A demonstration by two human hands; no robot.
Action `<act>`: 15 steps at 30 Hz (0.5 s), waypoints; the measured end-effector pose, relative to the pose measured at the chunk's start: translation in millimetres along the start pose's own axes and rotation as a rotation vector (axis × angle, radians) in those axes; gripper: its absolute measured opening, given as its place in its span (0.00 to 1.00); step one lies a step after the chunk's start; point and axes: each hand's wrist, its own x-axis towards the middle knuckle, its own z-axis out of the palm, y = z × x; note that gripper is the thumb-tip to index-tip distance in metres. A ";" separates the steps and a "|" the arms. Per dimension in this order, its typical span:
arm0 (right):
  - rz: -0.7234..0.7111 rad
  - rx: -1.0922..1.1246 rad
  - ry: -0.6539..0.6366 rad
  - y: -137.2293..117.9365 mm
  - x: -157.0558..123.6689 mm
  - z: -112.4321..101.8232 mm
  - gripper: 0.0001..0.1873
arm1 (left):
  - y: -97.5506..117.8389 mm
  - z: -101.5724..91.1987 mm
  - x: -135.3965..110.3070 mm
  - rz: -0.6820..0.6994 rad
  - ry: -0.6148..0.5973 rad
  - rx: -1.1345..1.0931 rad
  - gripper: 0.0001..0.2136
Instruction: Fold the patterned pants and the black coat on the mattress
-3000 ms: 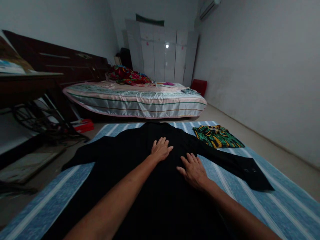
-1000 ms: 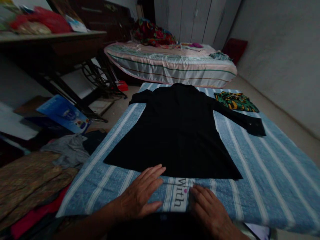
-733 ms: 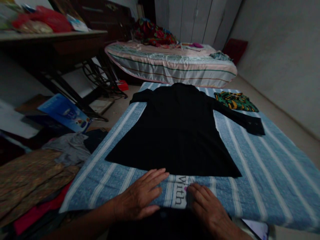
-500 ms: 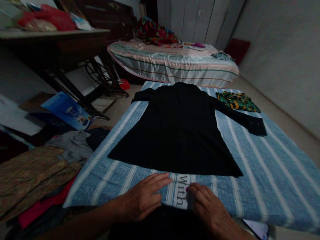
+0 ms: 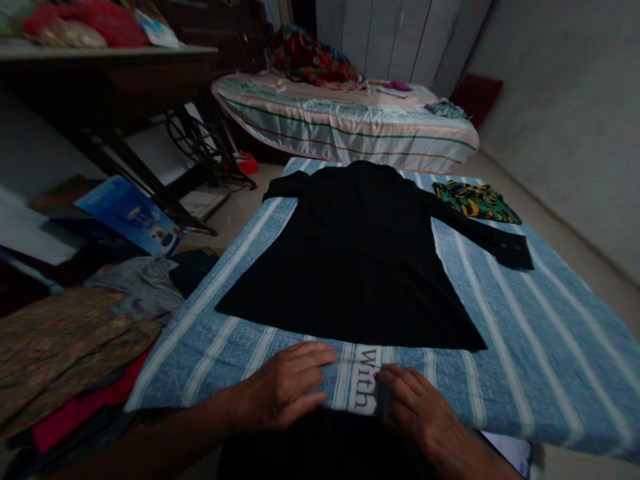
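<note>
A black long-sleeved shirt [image 5: 350, 260] lies spread flat on a blue striped cloth [image 5: 200, 360], collar away from me and hem towards me. Its right-hand sleeve stretches outward, with buttons at the cuff; the left-hand sleeve looks bent. Below the hem, my left hand [image 5: 285, 387] rests on the cloth near its front edge, fingers spread and holding nothing. My right hand [image 5: 420, 410] lies on the same edge, beside printed lettering [image 5: 367, 380], its fingers loosely bent with nothing visible in them. Neither hand touches the shirt.
A folded green and yellow patterned garment [image 5: 477, 202] lies at the far right of the cloth. Piled clothes [image 5: 75, 347] and a blue box [image 5: 133, 217] sit at left, below a treadle table [image 5: 115, 57]. A bed [image 5: 345, 127] stands behind.
My left hand has shifted slightly left, its fingers a little more bent. My right hand stays almost in place. The shirt lies as before; the view has tilted slightly.
</note>
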 end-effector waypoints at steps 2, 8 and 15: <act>0.038 0.051 -0.013 6.0 6.5 -8.8 0.09 | -9.3 -1.2 -0.2 -0.053 0.103 0.107 0.06; 0.001 -0.168 0.118 38.7 28.6 -11.4 0.11 | -31.7 -2.9 -0.7 -0.055 0.111 0.451 0.09; 0.007 -0.294 -0.032 40.3 47.6 -2.5 0.14 | -26.2 -10.1 10.5 -0.171 -0.131 0.496 0.13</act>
